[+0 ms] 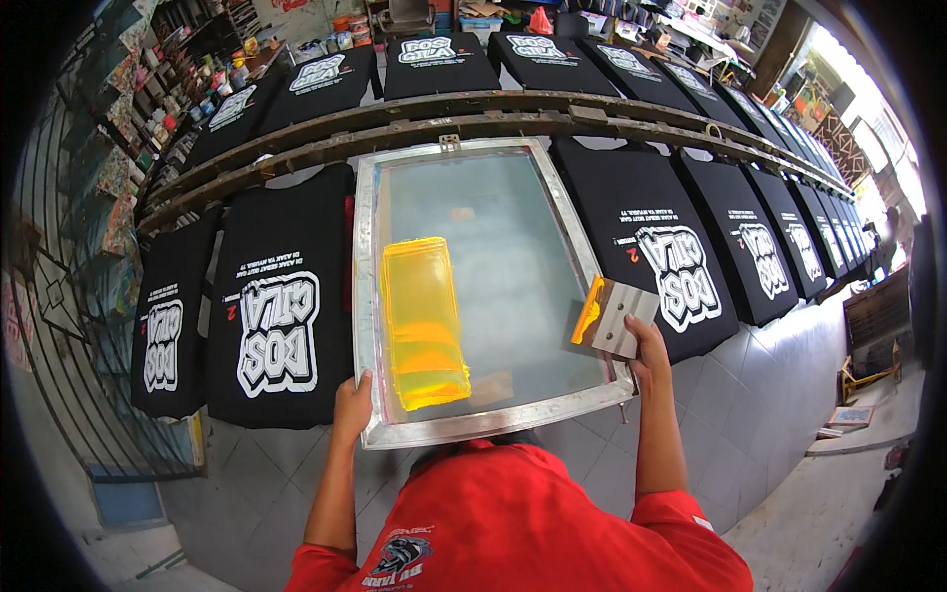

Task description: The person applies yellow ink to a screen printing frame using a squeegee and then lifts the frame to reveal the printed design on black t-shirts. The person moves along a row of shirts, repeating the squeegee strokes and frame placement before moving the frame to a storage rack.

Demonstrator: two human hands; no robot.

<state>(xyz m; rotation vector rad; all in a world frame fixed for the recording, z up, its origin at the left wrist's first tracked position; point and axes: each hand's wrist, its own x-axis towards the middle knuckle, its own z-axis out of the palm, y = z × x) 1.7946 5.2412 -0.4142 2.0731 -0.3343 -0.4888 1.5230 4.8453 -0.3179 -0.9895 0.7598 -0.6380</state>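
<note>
A screen-printing screen (503,197) in a silver metal frame fills the middle, with a long band of yellow ink (419,316) on its left half. My left hand (353,403) is closed on the frame's lower left side. My right hand (648,350) grips a metal squeegee (621,314) with yellow ink along its blade, held over the frame's lower right side. Whether that hand also touches the frame is unclear. Black T-shirts with white and red prints lie on boards either side, one at my left (256,227) and one at my right (607,197).
Two long rails (326,125) run behind the screen, with another row of printed shirts (429,79) beyond. Tubs and jars crowd shelves (168,113) at the back left. A curved-looking metal grille (69,296) stands at the left. Grey tiles (710,414) show below the boards.
</note>
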